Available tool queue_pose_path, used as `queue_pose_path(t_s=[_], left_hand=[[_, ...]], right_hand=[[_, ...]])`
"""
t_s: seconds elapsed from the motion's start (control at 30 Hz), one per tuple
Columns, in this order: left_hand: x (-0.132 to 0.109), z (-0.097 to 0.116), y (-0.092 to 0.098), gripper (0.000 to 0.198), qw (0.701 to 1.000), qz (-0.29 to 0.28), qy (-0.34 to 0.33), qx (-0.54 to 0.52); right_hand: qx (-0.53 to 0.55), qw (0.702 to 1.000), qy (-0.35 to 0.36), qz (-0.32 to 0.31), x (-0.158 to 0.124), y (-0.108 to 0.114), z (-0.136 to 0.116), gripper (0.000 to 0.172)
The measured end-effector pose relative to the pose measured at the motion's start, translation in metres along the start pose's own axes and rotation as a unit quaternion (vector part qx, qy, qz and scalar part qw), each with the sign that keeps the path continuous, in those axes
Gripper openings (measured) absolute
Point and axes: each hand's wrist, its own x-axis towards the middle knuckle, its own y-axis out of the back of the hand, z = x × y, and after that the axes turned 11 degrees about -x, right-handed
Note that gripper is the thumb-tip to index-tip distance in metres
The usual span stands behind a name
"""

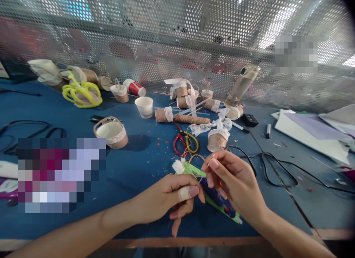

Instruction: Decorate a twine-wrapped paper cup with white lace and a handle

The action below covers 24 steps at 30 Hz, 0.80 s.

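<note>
My left hand (177,197), with a bandage on one finger, pinches a thin strand of twine at the table's front. Beside it on the right, my right hand (231,180) has thumb and fingertips pressed together on the same twine, which forms a small loop (196,157). Beneath both hands lies a blue glue gun (215,198) on a green sheet (208,200), partly hidden by my fingers. Just beyond are red and yellow scissors (185,142) and a twine-wrapped cup with lace (217,139).
A basket cup (112,134), a white cup (144,107), a twine roll (192,119) and several wrapped cups stand farther back. Yellow rings (82,95) sit at left, a bottle (242,86) by the mesh. Black cables (280,169) and papers (313,130) lie at right.
</note>
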Motion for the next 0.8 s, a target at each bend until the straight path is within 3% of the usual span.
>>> queue_pose_path(t_s=[0.13, 0.3, 0.43, 0.57, 0.67, 0.8], left_hand=[[-0.001, 0.0, -0.002, 0.036, 0.997, 0.034, 0.008, 0.069], [-0.005, -0.001, -0.005, 0.027, 0.952, 0.152, -0.08, 0.252], [-0.007, 0.0, -0.004, 0.023, 0.931, 0.175, -0.13, 0.293], [-0.005, 0.0, -0.004, 0.025, 0.962, 0.156, -0.104, 0.201], [-0.002, -0.002, -0.003, 0.025, 0.992, 0.095, -0.066, 0.046], [0.001, -0.003, 0.001, 0.024, 0.992, 0.002, -0.016, -0.127]], right_hand=[[-0.021, 1.0, 0.006, 0.021, 0.0, 0.0, 0.003, 0.025], [-0.056, 0.997, 0.014, 0.042, -0.001, -0.003, 0.001, 0.027], [-0.052, 0.997, 0.032, 0.046, -0.003, -0.004, 0.0, 0.027], [-0.032, 0.997, 0.046, 0.049, -0.002, -0.001, 0.006, 0.021], [-0.014, 0.998, 0.047, 0.041, -0.001, 0.001, 0.011, 0.017], [0.039, 0.998, 0.051, 0.014, 0.002, 0.004, 0.014, 0.009]])
